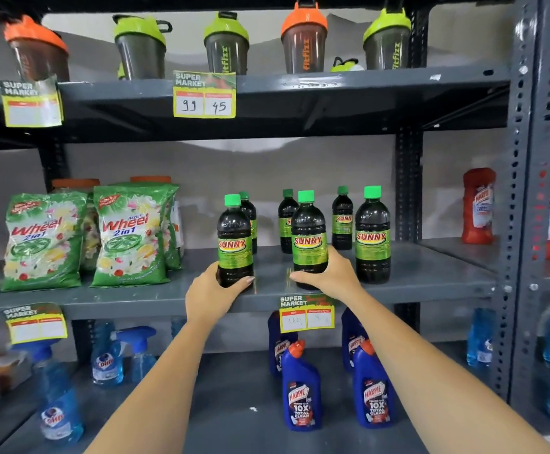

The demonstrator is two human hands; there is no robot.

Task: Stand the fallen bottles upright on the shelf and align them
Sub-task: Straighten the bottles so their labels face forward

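Bottles all stand upright on the middle shelf (430,273); our left hand (213,294) and right hand (331,276) each grip one front bottle (234,244) (309,244), so we judge aligning remains, sliding both level.

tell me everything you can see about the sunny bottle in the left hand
The dark plastic Sunny bottle with the bright green screw cap stands upright near the front edge of the grey metal middle shelf. It looks full of dark liquid, and a green and yellow label with red "SUNNY" lettering wraps its middle. The left hand grips its base, thumb across the front. A similar bottle stands close behind it; whether they touch cannot be told.
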